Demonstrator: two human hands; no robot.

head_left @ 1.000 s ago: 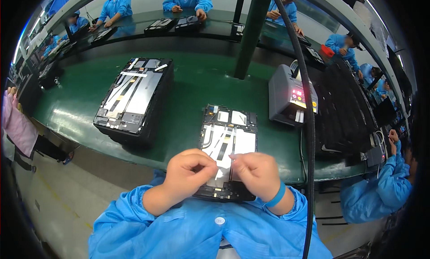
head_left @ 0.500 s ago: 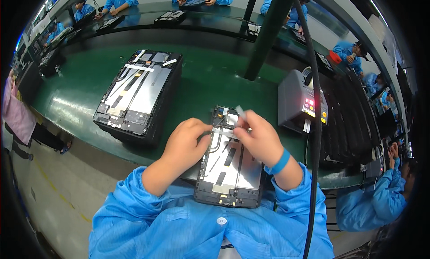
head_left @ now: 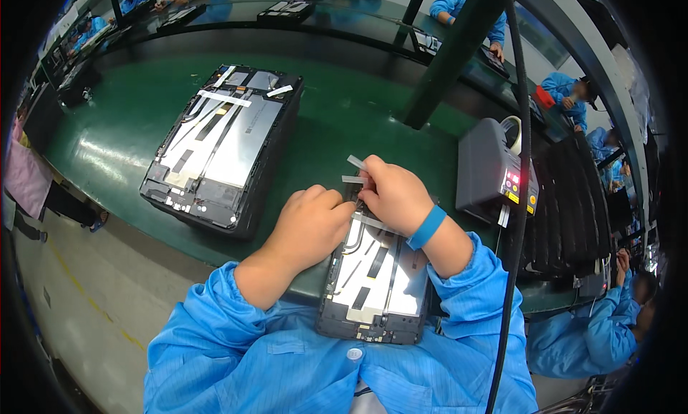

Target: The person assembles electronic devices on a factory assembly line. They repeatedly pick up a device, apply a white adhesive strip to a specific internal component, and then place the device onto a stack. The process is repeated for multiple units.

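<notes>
An opened tablet (head_left: 373,278), its back off and its silvery inside showing, lies tilted at the table's front edge against my clothing. My right hand (head_left: 394,195) is closed above its top end, pinching a short whitish tape strip (head_left: 357,162). Just below, a second pale strip (head_left: 353,179) juts out by the same fingertips; whether it is held too, I cannot tell. My left hand (head_left: 312,224) rests at the tablet's upper left edge with fingers curled together, and what they pinch is hidden. A white strip (head_left: 376,222) crosses the tablet below my fingers.
To the left, another opened tablet (head_left: 215,142) tops a dark stack on the green table (head_left: 337,113). A grey tape dispenser (head_left: 491,167) with a lit display stands right, beside a row of black slabs (head_left: 566,206). A black cable (head_left: 517,199) hangs down. Co-workers sit around.
My right hand has shifted up and left over the tablet's top, with two strips now showing at its fingertips. My left hand has moved slightly right. The view has shifted a little.
</notes>
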